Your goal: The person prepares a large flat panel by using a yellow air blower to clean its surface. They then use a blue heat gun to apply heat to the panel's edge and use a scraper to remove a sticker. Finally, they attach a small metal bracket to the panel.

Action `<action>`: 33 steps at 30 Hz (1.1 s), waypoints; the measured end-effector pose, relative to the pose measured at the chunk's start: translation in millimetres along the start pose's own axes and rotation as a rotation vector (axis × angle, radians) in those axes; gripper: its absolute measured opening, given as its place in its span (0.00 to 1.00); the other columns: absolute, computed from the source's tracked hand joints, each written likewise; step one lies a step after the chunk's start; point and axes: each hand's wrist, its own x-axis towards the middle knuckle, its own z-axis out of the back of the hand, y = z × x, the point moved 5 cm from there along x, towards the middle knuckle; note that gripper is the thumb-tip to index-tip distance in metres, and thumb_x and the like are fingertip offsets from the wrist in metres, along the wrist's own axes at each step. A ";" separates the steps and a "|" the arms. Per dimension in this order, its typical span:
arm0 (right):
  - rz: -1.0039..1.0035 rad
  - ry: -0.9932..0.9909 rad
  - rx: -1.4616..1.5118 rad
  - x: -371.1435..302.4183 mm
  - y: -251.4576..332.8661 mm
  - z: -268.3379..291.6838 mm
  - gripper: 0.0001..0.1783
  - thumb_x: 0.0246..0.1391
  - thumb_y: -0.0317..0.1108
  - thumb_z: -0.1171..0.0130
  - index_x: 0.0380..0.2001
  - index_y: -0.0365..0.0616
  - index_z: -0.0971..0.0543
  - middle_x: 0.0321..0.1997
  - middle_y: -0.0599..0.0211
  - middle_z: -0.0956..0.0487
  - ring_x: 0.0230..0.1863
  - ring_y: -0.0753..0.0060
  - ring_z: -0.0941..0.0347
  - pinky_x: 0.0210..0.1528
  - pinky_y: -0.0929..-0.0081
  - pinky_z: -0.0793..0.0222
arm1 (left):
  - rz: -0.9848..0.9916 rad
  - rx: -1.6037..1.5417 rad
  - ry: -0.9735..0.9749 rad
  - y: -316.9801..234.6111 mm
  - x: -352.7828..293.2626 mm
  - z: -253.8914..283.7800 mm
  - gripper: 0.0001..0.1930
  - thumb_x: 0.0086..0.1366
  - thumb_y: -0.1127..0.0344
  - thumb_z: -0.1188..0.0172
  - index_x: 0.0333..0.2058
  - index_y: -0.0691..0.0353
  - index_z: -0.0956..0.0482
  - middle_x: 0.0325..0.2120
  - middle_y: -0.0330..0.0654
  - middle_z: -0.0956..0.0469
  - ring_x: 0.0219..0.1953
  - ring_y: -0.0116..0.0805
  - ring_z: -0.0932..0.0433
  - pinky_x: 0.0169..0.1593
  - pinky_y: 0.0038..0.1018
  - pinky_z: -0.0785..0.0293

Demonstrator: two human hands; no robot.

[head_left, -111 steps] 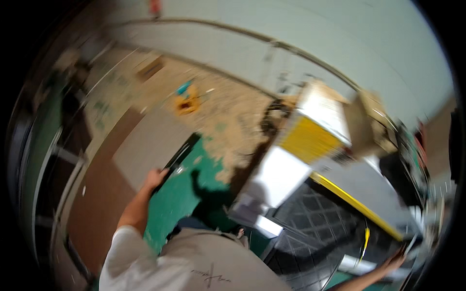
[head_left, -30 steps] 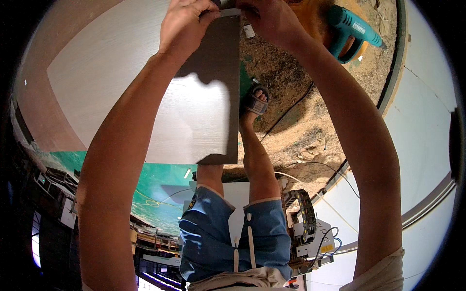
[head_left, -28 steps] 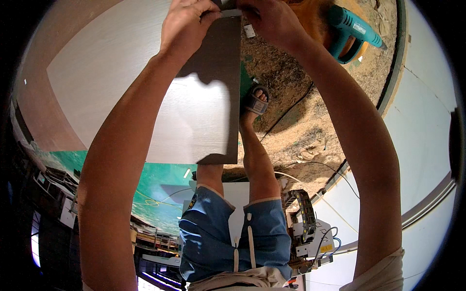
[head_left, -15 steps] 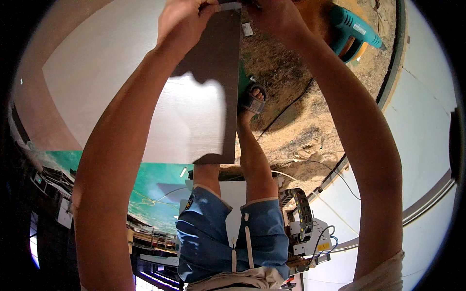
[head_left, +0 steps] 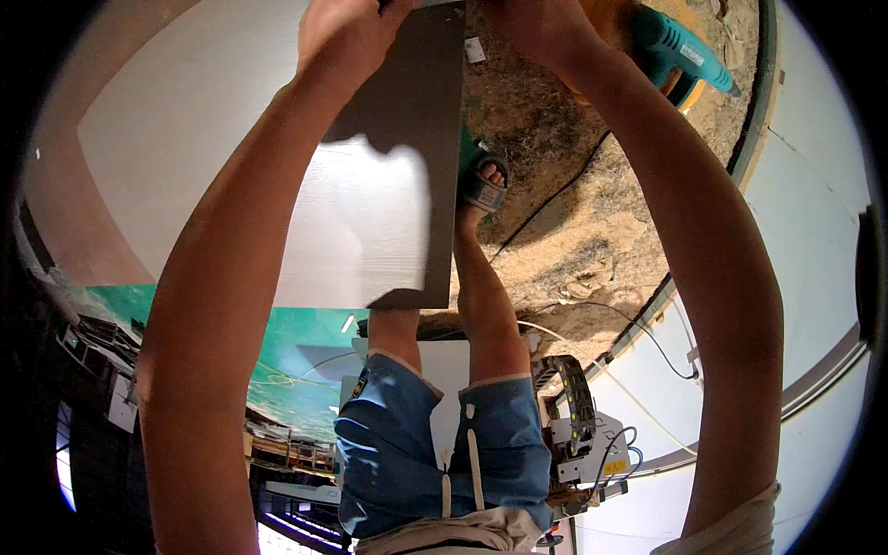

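Note:
A large pale board (head_left: 370,217) with a wood-grain surface lies to the left in front of me, its right part in shadow. My left hand (head_left: 350,42) is over the far end of that board, close to its right edge. Its fingers are curled closed around something I cannot make out; a sliver of a greyish piece (head_left: 437,4) shows beside them at the top rim. Just past the board's right edge is my right hand (head_left: 546,32), in shadow, its fingers cut off by the top of the picture.
A teal heat gun (head_left: 680,46) lies at the upper right. Dusty debris covers the floor (head_left: 546,231), crossed by a black cable (head_left: 564,185). My sandalled foot (head_left: 486,185) is beside the board. Machine parts with a cable chain (head_left: 575,402) are at the lower right, near white panels (head_left: 814,185).
My right forearm has shifted outward to the right, and the right hand is slightly higher. The left hand has hardly moved. The board appears slightly shifted in view.

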 end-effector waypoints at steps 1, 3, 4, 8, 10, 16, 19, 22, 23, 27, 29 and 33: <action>0.012 -0.010 -0.004 -1.7 -2.4 -2.5 0.07 0.59 0.24 0.46 0.39 0.38 0.21 0.38 0.49 0.19 0.42 0.46 0.21 0.43 0.56 0.25 | 0.001 0.018 0.006 -0.4 -1.8 1.5 0.04 0.57 0.69 0.34 0.30 0.62 0.19 0.30 0.50 0.23 0.39 0.53 0.26 0.44 0.45 0.29; 0.030 -0.028 -0.009 -2.9 -4.7 -6.0 0.07 0.59 0.25 0.46 0.39 0.38 0.21 0.38 0.49 0.19 0.42 0.46 0.21 0.43 0.56 0.26 | -0.003 0.040 0.018 -1.6 -4.1 3.0 0.04 0.57 0.70 0.33 0.30 0.62 0.19 0.31 0.50 0.23 0.40 0.54 0.26 0.44 0.45 0.29; 0.042 -0.027 0.005 -3.7 -4.2 -7.2 0.07 0.59 0.25 0.46 0.40 0.38 0.21 0.38 0.49 0.19 0.42 0.46 0.21 0.43 0.56 0.25 | -0.008 0.044 0.025 -2.2 -4.8 3.5 0.04 0.57 0.70 0.33 0.30 0.62 0.19 0.31 0.50 0.23 0.40 0.54 0.26 0.44 0.45 0.29; 0.019 -0.046 0.056 -9.8 1.4 -8.3 0.08 0.60 0.26 0.46 0.40 0.37 0.21 0.38 0.49 0.19 0.42 0.45 0.21 0.44 0.57 0.25 | 0.010 0.022 0.062 -4.5 -8.5 4.8 0.04 0.56 0.71 0.33 0.30 0.63 0.18 0.31 0.51 0.23 0.40 0.54 0.26 0.44 0.45 0.29; -0.007 -0.045 0.056 -11.4 3.4 -7.1 0.08 0.61 0.26 0.46 0.41 0.37 0.21 0.38 0.49 0.19 0.41 0.45 0.22 0.44 0.57 0.26 | -0.026 0.004 0.028 -7.0 -9.1 6.2 0.04 0.57 0.71 0.33 0.30 0.63 0.19 0.30 0.51 0.23 0.40 0.54 0.26 0.43 0.45 0.29; -0.109 0.028 0.034 -13.3 2.3 -9.1 0.07 0.60 0.25 0.46 0.40 0.38 0.21 0.37 0.51 0.19 0.40 0.47 0.21 0.41 0.57 0.26 | -0.023 -0.001 0.028 -10.2 -11.9 8.5 0.03 0.57 0.72 0.34 0.28 0.64 0.19 0.29 0.51 0.23 0.39 0.54 0.26 0.42 0.45 0.29; -0.083 0.032 0.038 -21.2 1.1 -14.5 0.06 0.60 0.25 0.45 0.39 0.39 0.21 0.36 0.51 0.19 0.39 0.49 0.21 0.40 0.57 0.26 | -0.043 -0.019 0.065 -6.3 -17.1 3.9 0.02 0.57 0.72 0.35 0.28 0.64 0.19 0.29 0.51 0.23 0.39 0.53 0.26 0.42 0.44 0.29; -0.065 0.045 0.064 -21.7 9.9 -14.6 0.06 0.59 0.25 0.46 0.39 0.39 0.22 0.36 0.50 0.20 0.38 0.48 0.21 0.39 0.57 0.26 | -0.066 0.075 0.084 -2.7 -30.5 -3.3 0.05 0.62 0.65 0.35 0.34 0.58 0.17 0.33 0.45 0.21 0.41 0.47 0.24 0.46 0.41 0.27; -0.104 0.080 0.060 -22.5 13.0 -10.9 0.06 0.59 0.24 0.46 0.39 0.39 0.22 0.35 0.50 0.20 0.38 0.48 0.21 0.39 0.56 0.27 | -0.070 0.125 0.086 -0.2 -33.9 -4.7 0.07 0.64 0.61 0.35 0.37 0.56 0.15 0.35 0.42 0.20 0.42 0.44 0.23 0.48 0.39 0.26; -0.172 0.133 0.013 -0.6 16.6 10.7 0.07 0.58 0.24 0.47 0.39 0.38 0.22 0.35 0.49 0.20 0.37 0.46 0.22 0.38 0.56 0.28 | -0.036 0.035 0.023 -13.3 -9.3 10.2 0.02 0.57 0.73 0.35 0.28 0.63 0.19 0.30 0.50 0.23 0.39 0.52 0.25 0.43 0.44 0.29; -0.157 0.103 -0.009 2.6 7.4 8.5 0.07 0.59 0.25 0.47 0.38 0.38 0.21 0.35 0.48 0.20 0.37 0.45 0.22 0.38 0.56 0.28 | -0.015 0.056 0.030 -7.0 1.5 7.3 0.02 0.57 0.73 0.35 0.28 0.63 0.19 0.30 0.49 0.23 0.39 0.52 0.25 0.44 0.44 0.29; -0.043 -0.002 0.013 0.5 0.3 0.2 0.07 0.59 0.26 0.47 0.39 0.38 0.21 0.35 0.47 0.20 0.38 0.44 0.22 0.38 0.56 0.28 | -0.028 0.083 0.012 -4.4 -2.2 5.2 0.03 0.56 0.71 0.34 0.29 0.63 0.18 0.30 0.50 0.23 0.39 0.53 0.25 0.45 0.45 0.28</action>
